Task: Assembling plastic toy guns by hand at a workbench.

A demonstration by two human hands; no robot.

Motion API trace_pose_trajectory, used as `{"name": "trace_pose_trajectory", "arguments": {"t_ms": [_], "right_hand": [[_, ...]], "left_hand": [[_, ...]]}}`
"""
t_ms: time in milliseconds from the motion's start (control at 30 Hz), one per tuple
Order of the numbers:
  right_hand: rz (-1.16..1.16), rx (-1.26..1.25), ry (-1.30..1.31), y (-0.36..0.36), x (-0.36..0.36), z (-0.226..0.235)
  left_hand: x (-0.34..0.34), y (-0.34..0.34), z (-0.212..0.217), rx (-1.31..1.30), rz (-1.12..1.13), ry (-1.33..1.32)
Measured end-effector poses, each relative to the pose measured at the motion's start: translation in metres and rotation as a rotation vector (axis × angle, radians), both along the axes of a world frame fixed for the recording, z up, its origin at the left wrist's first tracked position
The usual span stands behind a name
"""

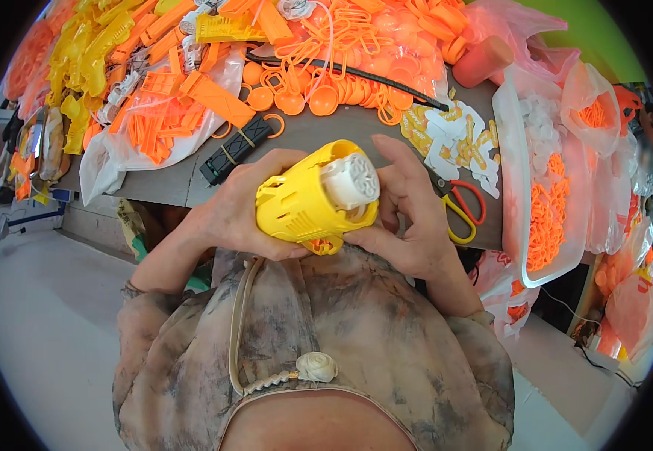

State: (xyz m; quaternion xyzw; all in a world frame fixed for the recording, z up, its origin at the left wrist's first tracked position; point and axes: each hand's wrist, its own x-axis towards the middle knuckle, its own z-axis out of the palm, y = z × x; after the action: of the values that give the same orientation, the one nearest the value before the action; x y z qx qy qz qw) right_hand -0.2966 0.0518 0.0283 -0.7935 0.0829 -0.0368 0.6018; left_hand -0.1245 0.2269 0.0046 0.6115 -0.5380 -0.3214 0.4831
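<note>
A yellow plastic housing [290, 201], rounded and slotted, is held over the table's near edge. A white cylindrical part [358, 182] with a holed round end sits in its open right side. My left hand [230, 207] is closed around the housing's left side. At the right rim my right hand [420, 229] grips it, with the thumb at the lower edge and the bent fingers beside the white part; one finger points upward. Some fingertips are hidden behind the housing. A small orange piece [317, 245] shows at its underside.
Orange and yellow plastic parts [326, 98] are heaped along the table's far side. A black block [237, 149] with a rubber band lies beyond my left hand. Scissors [463, 210] and paper labels [462, 143] lie to the right, before a clear bin [518, 218] of orange pieces.
</note>
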Motion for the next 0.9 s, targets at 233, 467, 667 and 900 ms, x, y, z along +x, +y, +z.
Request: {"name": "trace_pose_trajectory", "arguments": {"t_ms": [233, 467, 667, 900], "right_hand": [[0.127, -0.024, -0.288, -0.013, 0.011, -0.013], [0.291, 0.094, -0.099, -0.014, 0.022, 0.0], [0.19, 0.489, 0.061, -0.009, 0.022, -0.006], [0.136, 0.493, 0.143, -0.006, 0.015, -0.008]], "left_hand": [[-0.001, 0.014, -0.006, 0.011, -0.041, -0.111], [-0.003, 0.015, -0.016, -0.019, -0.023, -0.078], [-0.005, 0.014, -0.019, 0.086, -0.096, 0.009], [-0.014, 0.017, -0.035, 0.082, -0.115, 0.505]]}}
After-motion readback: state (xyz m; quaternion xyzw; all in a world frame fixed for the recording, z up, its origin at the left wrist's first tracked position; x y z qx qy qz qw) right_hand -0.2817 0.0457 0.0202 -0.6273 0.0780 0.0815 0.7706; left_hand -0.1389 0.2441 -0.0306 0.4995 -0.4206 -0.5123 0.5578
